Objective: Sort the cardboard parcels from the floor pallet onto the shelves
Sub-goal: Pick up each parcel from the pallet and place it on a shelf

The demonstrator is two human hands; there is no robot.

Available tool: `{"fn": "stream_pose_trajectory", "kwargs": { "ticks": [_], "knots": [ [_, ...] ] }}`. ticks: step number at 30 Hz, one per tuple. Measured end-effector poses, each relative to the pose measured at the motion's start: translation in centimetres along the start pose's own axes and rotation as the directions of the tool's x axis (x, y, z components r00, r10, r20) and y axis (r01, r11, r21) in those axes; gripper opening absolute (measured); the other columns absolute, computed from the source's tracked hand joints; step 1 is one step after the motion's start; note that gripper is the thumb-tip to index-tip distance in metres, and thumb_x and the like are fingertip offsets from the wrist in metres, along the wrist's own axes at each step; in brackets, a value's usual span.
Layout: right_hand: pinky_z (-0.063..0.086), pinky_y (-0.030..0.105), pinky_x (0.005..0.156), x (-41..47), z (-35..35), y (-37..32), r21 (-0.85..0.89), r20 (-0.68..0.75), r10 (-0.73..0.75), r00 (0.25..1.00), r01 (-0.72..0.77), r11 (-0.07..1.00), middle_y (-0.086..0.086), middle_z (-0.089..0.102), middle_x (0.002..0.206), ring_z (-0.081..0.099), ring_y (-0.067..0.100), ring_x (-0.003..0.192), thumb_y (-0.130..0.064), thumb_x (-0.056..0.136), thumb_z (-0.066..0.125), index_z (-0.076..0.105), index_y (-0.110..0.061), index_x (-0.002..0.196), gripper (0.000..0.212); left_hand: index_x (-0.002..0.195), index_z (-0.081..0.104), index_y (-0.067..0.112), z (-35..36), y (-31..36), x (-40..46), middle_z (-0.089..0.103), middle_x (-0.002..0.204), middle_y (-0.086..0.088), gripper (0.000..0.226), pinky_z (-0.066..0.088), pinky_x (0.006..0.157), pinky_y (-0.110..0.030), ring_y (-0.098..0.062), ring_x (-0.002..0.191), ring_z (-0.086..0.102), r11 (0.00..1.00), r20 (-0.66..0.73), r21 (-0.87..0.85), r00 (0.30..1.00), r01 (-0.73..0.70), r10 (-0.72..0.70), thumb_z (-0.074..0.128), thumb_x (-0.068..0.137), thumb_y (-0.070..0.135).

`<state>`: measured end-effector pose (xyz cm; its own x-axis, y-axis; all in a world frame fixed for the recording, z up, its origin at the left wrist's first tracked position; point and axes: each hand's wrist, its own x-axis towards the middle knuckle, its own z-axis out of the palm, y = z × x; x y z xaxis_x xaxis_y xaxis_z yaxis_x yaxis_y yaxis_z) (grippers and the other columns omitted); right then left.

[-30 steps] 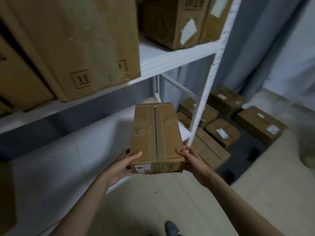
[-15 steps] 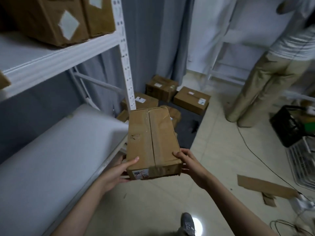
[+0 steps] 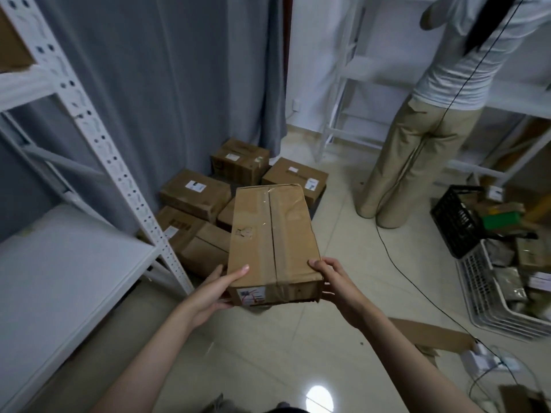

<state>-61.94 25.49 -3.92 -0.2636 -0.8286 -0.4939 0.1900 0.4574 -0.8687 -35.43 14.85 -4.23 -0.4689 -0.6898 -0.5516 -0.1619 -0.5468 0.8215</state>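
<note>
While both hands' fingers clasp the taped cardboard parcel (image 3: 272, 242) at its near corners, left hand (image 3: 208, 293) beneath, right hand (image 3: 335, 286) alongside, it hangs level over the floor, probably for carrying shelfward.

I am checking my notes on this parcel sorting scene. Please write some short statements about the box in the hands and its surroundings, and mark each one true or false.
1. Both hands hold the taped cardboard box, left hand and right hand at its near end. True.
2. The box rests on the lower white shelf. False: it is held in the air above the floor, to the right of the shelf.
3. Several parcels lie on the floor by the grey curtain. True.
4. A black crate stands on the floor at the right. True.
5. No other person is visible. False: a standing person faces the far shelves.
</note>
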Motion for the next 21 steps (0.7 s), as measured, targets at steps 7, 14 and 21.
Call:
{"fn": "stream_pose_trajectory", "kwargs": {
  "ticks": [7, 14, 21],
  "knots": [
    [0.057, 0.030, 0.068, 4.0, -6.3, -1.2, 0.013, -0.056, 0.064, 0.996, -0.063, 0.998, 0.006, 0.066, 0.112, 0.070, 0.022, 0.091, -0.067, 0.067, 0.071, 0.055, -0.027, 0.118, 0.067, 0.143, 0.047, 0.027, 5.4, 2.9, 6.2, 0.065, 0.130, -0.005, 0.092, 0.042, 0.109, -0.058, -0.028, 0.123, 0.058, 0.996, -0.001, 0.079, 0.999, 0.040, -0.040, 0.082, 0.065, 0.061],
    [0.060, 0.043, 0.083, 11.4, -9.9, -4.2, 0.025, -0.067, 0.168, 0.984, -0.166, 0.986, 0.010, 0.065, 0.122, 0.069, 0.029, 0.106, -0.072, 0.088, 0.053, 0.047, -0.024, 0.129, 0.063, 0.133, 0.053, 0.028, 6.6, 5.9, 15.2, 0.067, 0.123, -0.007, 0.097, 0.059, 0.087, -0.052, -0.027, 0.115, 0.062, 0.994, 0.041, 0.046, 0.994, 0.098, -0.100, 0.091, 0.051, 0.060],
    [0.049, 0.057, 0.104, 21.7, -11.9, -10.2, 0.001, -0.114, 0.206, 0.972, -0.207, 0.978, 0.010, 0.058, 0.131, 0.061, 0.031, 0.117, -0.071, 0.089, 0.052, 0.039, -0.021, 0.138, 0.071, 0.119, 0.052, 0.037, 4.3, 9.0, 24.6, 0.064, 0.125, 0.005, 0.074, 0.061, 0.076, -0.040, -0.020, 0.116, 0.061, 0.982, 0.114, -0.061, 0.978, 0.180, -0.172, 0.095, 0.059, 0.044]
  ]
}}
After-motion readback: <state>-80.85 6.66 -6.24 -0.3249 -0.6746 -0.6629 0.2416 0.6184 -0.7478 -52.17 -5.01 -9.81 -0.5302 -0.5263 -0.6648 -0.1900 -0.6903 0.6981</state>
